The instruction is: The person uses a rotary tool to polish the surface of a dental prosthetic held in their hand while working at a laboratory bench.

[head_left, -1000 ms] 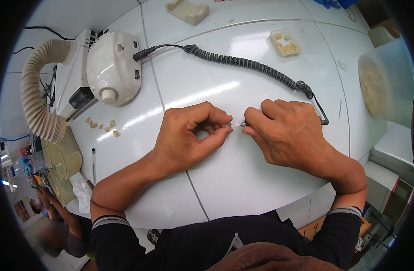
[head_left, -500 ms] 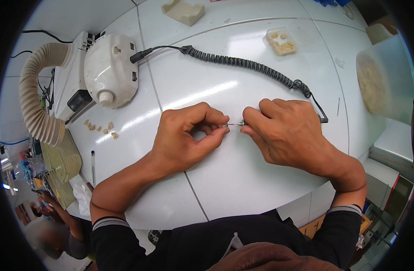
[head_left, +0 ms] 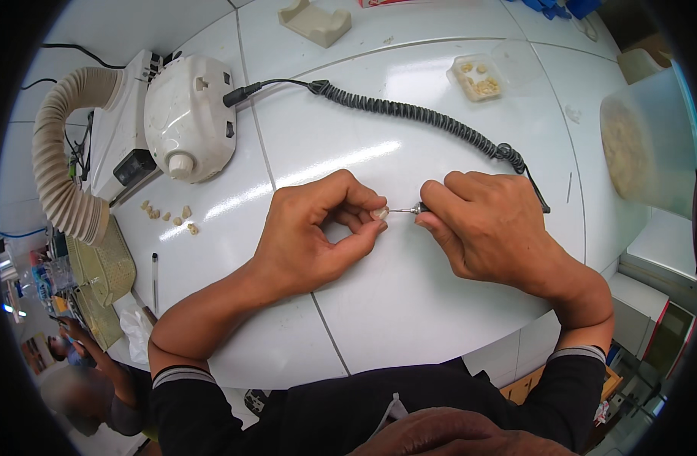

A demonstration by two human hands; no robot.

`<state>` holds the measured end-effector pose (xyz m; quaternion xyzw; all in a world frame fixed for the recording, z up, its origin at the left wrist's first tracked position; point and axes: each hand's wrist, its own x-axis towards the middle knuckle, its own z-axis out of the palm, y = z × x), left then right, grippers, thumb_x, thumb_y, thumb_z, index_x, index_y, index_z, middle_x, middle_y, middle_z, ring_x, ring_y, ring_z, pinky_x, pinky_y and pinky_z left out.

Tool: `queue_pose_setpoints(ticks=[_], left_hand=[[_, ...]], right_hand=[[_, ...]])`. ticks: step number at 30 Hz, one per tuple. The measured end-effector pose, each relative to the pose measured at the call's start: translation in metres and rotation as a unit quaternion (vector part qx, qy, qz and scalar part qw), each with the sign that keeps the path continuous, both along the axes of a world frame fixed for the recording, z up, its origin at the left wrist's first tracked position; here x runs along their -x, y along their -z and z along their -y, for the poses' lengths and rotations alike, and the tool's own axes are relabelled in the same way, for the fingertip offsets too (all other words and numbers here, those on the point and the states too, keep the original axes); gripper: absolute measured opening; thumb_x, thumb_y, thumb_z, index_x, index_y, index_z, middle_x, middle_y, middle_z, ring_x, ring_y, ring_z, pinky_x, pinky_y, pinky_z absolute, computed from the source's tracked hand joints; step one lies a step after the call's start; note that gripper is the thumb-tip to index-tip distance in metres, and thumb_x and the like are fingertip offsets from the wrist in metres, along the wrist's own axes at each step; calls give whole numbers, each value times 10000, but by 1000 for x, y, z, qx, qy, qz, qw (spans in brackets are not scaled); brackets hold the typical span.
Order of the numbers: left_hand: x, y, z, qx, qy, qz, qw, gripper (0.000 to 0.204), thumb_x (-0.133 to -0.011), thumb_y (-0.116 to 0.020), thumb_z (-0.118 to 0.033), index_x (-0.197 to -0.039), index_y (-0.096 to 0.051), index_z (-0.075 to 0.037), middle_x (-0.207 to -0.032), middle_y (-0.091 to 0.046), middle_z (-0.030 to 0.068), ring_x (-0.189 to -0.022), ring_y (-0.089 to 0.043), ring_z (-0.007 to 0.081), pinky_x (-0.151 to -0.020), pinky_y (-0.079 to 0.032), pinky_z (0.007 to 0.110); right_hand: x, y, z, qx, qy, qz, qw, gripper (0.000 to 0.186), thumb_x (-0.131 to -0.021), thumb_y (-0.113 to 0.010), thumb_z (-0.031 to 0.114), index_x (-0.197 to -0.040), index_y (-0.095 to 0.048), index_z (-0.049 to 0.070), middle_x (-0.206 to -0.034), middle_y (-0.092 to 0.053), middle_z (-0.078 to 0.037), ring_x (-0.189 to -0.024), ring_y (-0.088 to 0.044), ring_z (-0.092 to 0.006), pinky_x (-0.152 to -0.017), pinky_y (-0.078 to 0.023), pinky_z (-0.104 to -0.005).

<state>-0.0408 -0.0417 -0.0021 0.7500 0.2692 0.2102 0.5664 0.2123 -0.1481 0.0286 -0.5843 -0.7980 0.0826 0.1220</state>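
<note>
Between the thumb and fingertips of my left hand is pinched a small whitish piece, shaped somewhat like a tooth crown. My right hand wraps around a rotary handpiece, whose body is mostly hidden in the palm. Its thin metal bur points left, its tip at the whitish piece; I cannot tell whether they touch. From the back of the handpiece a black coiled cord runs to the white control unit at the far left.
Several tan pieces lie left of my left hand, near a pen. A ribbed hose curves beside the control unit. At the back stand a small clear box and a beige cradle. A translucent bin is at right; another person sits lower left.
My right hand and the handpiece have shifted slightly right and down, so more of the bur shows. The whitish piece is now more visible in my left fingertips.
</note>
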Motion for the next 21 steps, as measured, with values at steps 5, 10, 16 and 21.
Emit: queue_pose_setpoints(ticks=[5, 10, 16, 21], left_hand=[[1, -5, -2, 7, 8, -18, 1000, 166, -997, -806, 45, -1153, -750, 48, -1082, -832, 120, -978, -804, 136, -888, -671, 285], [2, -7, -3, 16, 20, -27, 999, 178, -1011, -786, 59, -1179, -730, 40, -1147, -834, 132, -1022, -792, 118, -926, -662, 274], [3, -8, -4, 31, 0, -22, 999, 184, -1025, -790, 75, -1203, -753, 46, -1169, -836, 139, -1051, -797, 125, -940, -661, 272], [10, -24, -16, -206, -29, -37, 977, 306, -968, -808, 127, -1240, -848, -10, -1151, -836, 139, -1076, -818, 204, -926, -675, 323]], right_hand=[[-1, 0, -1, 7, -7, -5, 1000, 280, -1091, -757, 338, -965, -657, 109, -692, -615, -43, -565, -659, -245, -490, -484, -404], [-3, 1, -2, 2, -11, -14, 1000, 270, -1097, -745, 334, -985, -661, 103, -702, -615, -43, -564, -654, -247, -495, -488, -402], [-7, -1, -1, 5, -2, -21, 1000, 248, -1109, -724, 313, -1007, -661, 96, -722, -633, -50, -569, -656, -268, -507, -498, -414], [-16, 0, -2, 8, 36, -31, 999, 249, -1129, -695, 299, -1003, -650, 89, -715, -635, -62, -570, -655, -298, -514, -492, -430]])
